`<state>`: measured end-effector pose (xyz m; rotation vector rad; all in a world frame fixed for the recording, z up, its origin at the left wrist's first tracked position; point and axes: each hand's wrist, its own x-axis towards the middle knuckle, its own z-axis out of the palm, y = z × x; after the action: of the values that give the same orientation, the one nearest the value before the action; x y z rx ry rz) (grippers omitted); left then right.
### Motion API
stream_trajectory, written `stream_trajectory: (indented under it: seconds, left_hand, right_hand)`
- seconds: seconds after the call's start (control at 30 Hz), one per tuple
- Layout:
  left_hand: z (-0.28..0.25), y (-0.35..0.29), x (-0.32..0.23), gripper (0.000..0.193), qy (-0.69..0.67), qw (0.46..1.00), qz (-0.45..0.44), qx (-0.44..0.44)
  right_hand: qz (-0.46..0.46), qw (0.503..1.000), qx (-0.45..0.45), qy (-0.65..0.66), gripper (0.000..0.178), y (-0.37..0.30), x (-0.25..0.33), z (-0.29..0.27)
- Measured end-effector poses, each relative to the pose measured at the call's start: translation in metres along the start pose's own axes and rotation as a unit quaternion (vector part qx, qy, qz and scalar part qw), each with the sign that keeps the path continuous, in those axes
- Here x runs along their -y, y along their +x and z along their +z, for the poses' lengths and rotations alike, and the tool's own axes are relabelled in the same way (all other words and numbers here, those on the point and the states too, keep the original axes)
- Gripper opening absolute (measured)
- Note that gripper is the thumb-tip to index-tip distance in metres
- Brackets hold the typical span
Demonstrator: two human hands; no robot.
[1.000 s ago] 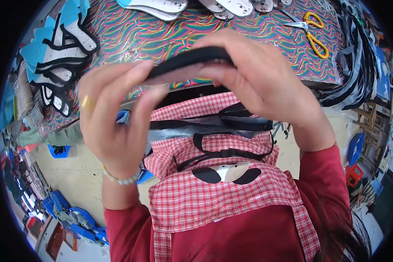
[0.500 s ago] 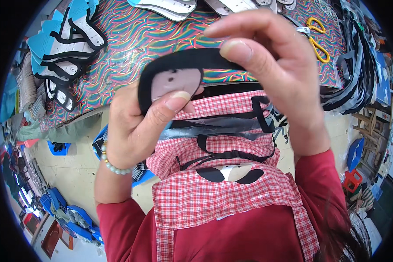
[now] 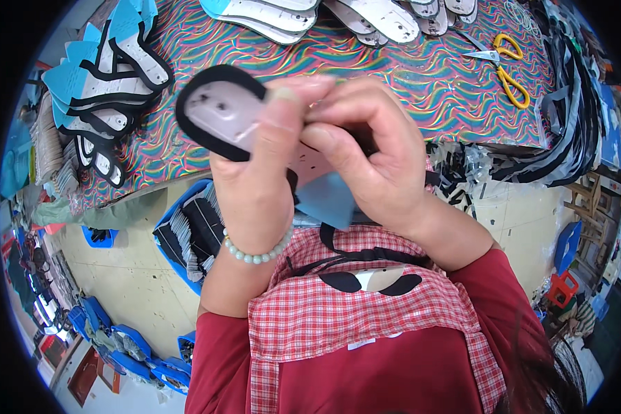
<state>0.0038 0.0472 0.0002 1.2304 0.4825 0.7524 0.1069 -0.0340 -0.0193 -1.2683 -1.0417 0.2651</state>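
My left hand (image 3: 265,148) is closed around a pale pink insole (image 3: 231,110) with a black edging strip around its rounded end. The insole's other end, a teal flap (image 3: 328,200), hangs below the hands. My right hand (image 3: 372,145) is closed too, thumb and fingers pinched on the insole's edge beside my left fingertips. The fingers hide the exact spot being pinched. Both hands are raised in front of the table's near edge.
Teal-ended insoles with black edging (image 3: 127,76) lie piled at the table's left. More insoles (image 3: 379,21) line the far side. Yellow-handled scissors (image 3: 510,86) rest at the right, near hanging black strips (image 3: 573,131). A blue bin (image 3: 186,234) with dark pieces stands below.
My right hand has come down and left to meet my left hand. The insole has turned, its rounded end now pointing up-left, and its teal end has come into view.
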Motion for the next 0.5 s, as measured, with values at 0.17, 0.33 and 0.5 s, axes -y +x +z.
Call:
stream_trajectory:
  seconds: [0.17,0.33,0.5]
  left_hand:
    - [-0.011,0.002,0.012,0.050,-0.174,0.985,-0.015,-0.009]
    - [-0.002,0.000,0.010,0.049,-0.159,0.981,0.061,0.097]
    - [-0.008,-0.012,0.010,0.039,-0.055,0.994,0.044,0.079]
  right_hand:
    - [-0.042,0.989,0.081,-0.117,0.019,-0.013,-0.001,-0.019]
    - [-0.067,0.983,0.119,-0.124,0.018,-0.002,0.013,-0.022]
    - [0.138,0.981,0.115,0.070,0.017,-0.009,0.011,-0.020]
